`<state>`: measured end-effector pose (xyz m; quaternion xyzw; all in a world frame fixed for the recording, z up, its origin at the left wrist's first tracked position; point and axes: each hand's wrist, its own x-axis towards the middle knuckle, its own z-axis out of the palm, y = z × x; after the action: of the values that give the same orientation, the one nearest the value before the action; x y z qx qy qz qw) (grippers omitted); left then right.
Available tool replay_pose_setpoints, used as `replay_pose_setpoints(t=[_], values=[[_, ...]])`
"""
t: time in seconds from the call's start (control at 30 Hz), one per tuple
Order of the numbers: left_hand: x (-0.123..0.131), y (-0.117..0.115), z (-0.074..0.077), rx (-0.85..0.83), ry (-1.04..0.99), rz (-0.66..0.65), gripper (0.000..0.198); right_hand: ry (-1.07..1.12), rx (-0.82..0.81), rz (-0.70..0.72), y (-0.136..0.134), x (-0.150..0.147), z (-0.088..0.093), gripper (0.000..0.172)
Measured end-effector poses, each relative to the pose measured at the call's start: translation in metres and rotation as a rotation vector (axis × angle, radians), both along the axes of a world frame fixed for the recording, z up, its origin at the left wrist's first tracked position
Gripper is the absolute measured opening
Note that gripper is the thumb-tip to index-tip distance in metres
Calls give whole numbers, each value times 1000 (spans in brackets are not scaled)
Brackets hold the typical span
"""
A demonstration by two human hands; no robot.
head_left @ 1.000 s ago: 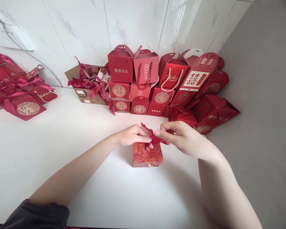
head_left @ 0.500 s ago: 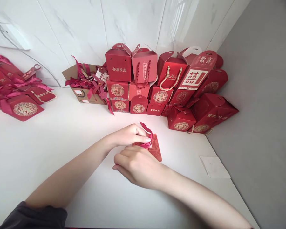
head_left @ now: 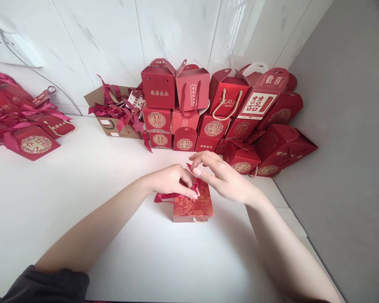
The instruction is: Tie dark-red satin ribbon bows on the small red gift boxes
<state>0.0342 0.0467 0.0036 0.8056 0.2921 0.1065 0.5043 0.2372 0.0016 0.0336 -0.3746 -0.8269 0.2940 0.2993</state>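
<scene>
A small red patterned box (head_left: 192, 208) with a cord handle on its near side lies on the white table. My left hand (head_left: 173, 181) pinches the dark pink ribbon (head_left: 167, 196) at the top of the box between thumb and fingers. One ribbon end trails to the left of the box, and another points up and away behind it. Over the box's far right part is my right hand (head_left: 219, 174), its thumb and fingertips close together at that upper ribbon end.
Stacked red gift boxes (head_left: 158, 86) line the tiled wall. A cardboard box (head_left: 123, 130) of ribbons and tags stands left of them. Ribboned red boxes (head_left: 36, 143) are at the far left. A grey wall (head_left: 341, 139) bounds the right side.
My right hand has moved from the near side of the box up to its far right, uncovering the box. The left ribbon end now shows. My left hand has barely moved.
</scene>
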Motion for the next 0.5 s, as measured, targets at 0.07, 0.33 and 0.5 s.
replay_pose_setpoints(t=[0.07, 0.33, 0.5], values=[[0, -3, 5, -78, 4, -48, 25, -58, -104, 18, 11, 11, -5, 30], [0, -12, 22, 49, 23, -12, 24, 7, -238, 311, 24, 11, -11, 22], [-4, -17, 34, 208, 128, 27, 24, 126, -134, 272, 25, 12, -15, 21]])
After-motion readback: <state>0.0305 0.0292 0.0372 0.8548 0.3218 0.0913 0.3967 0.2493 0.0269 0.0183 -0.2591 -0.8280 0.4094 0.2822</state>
